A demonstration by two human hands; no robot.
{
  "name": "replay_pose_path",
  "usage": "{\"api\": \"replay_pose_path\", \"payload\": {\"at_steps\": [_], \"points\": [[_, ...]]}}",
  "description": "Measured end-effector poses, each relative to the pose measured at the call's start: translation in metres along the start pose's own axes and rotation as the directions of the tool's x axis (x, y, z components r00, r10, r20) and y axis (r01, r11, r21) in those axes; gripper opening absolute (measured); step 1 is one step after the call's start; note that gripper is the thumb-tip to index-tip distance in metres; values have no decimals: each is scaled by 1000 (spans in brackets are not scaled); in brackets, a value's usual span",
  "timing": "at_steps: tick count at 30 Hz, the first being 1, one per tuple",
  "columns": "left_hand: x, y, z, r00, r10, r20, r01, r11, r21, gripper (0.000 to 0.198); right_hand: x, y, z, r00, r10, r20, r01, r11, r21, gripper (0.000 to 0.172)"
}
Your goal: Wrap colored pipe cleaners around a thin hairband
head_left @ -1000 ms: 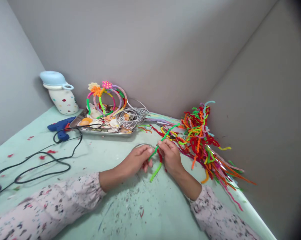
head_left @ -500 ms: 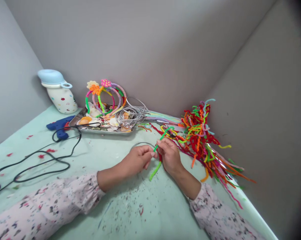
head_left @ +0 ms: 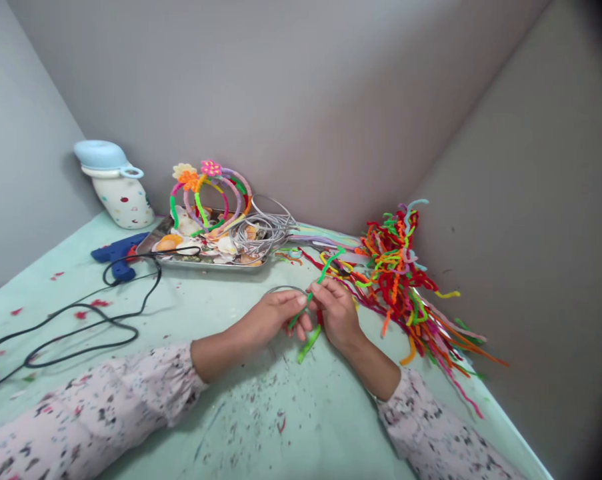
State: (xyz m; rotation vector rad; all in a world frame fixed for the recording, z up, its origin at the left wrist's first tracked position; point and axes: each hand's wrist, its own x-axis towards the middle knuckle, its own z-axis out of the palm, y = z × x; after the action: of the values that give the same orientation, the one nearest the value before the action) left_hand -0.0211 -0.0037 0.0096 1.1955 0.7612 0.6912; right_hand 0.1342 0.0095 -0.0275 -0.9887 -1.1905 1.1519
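My left hand [head_left: 275,316] and right hand [head_left: 338,316] both pinch one green pipe cleaner [head_left: 327,265]. Beyond, I count three flowers [head_left: 188,180] and one tray [head_left: 205,265].

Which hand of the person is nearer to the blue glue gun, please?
The left hand is nearer, to the right of the blue glue gun; the right hand is farther right.

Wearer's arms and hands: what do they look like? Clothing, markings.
Left hand and right hand are bare, no gloves. Left sleeve and right sleeve are long, loose, pale pink fabric, scattered with small dark and reddish flecks, gathered at the wrists. No watch shows on either wrist.
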Motion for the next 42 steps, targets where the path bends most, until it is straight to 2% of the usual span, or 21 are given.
{"api": "replay_pose_path", "payload": {"at_steps": [3, 7, 11, 13, 15, 17, 19, 20, 21, 22, 23, 25, 27, 28, 29, 31, 34, 38, 40, 42], "points": [[0, 3, -1, 997, -76, -10, 74, 989, -125, 24, 2, 1, 0, 1000, 19, -8, -18, 998, 58, 21], [-2, 5, 0, 991, -126, -49, 121, 989, -84, 21, 7, 1, 0, 996, 42, -81, -31, 990, 141, 21], [-1, 2, 0, 991, -128, -33, 131, 984, 125, 18, 9, 1, 0, 991, 39, -128, -18, 987, 159, 27], [-1, -2, 1, 997, -37, -68, 59, 934, 352, 16, 8, 2, 0, 990, 23, -136, -5, 992, 129, 31], [-4, -4, 3, 983, 144, -115, -38, 769, 638, 16, 7, 3, 0, 988, 2, -153, 8, 998, 66, 33], [-7, -6, 5, 961, 257, -107, -39, 505, 862, 16, 5, 3, -1, 984, -20, -176, 18, 1000, -13, 34], [-10, -7, 7, 954, 288, -80, -2, 273, 962, 21, 5, 1, 0, 980, -24, -199, 13, 998, -59, 35], [-11, -8, 8, 954, 291, -75, 14, 205, 979, 24, 5, 1, 0, 978, -19, -208, 6, 998, -63, 35], [-12, -8, 8, 953, 294, -77, 23, 181, 983, 25, 6, 1, -1, 978, -10, -207, -3, 998, -60, 35], [-12, -7, 9, 949, 302, -86, 23, 207, 978, 24, 6, 1, -1, 980, 0, -199, -10, 999, -49, 35], [-11, -6, 8, 949, 300, -99, 9, 287, 958, 22, 7, 1, -1, 984, 8, -179, -14, 999, -31, 35], [-9, -3, 7, 962, 244, -119, -45, 577, 816, 19, 9, 3, -2, 991, 28, -130, -24, 999, 34, 33], [-7, 0, 6, 994, 81, -72, -39, 889, 457, 22, 11, 4, -3, 993, 55, -107, -40, 990, 134, 29], [-5, 1, 5, 999, 1, -46, 11, 969, 248, 24, 11, 5, -3, 992, 65, -105, -45, 983, 180, 26], [-4, 2, 4, 997, -73, -23, 75, 996, 58, 24, 11, 4, -2, 992, 73, -105, -49, 975, 216, 24], [-3, 1, 1, 982, -185, 25, 186, 957, -223, 24, 11, 4, -2, 991, 78, -105, -48, 964, 260, 23], [-2, -4, -3, 960, -242, 138, 278, 868, -411, 24, 11, 3, -1, 989, 82, -123, -42, 955, 293, 24], [-3, -8, -4, 961, -216, 172, 270, 861, -431, 21, 12, 3, -1, 984, 90, -153, -42, 955, 294, 25], [-4, -8, -1, 968, -199, 151, 240, 906, -350, 19, 13, 4, -2, 983, 86, -161, -38, 960, 277, 25], [-5, -7, 2, 976, -186, 115, 206, 960, -191, 18, 13, 6, -2, 986, 69, -155, -29, 969, 244, 26]]}}
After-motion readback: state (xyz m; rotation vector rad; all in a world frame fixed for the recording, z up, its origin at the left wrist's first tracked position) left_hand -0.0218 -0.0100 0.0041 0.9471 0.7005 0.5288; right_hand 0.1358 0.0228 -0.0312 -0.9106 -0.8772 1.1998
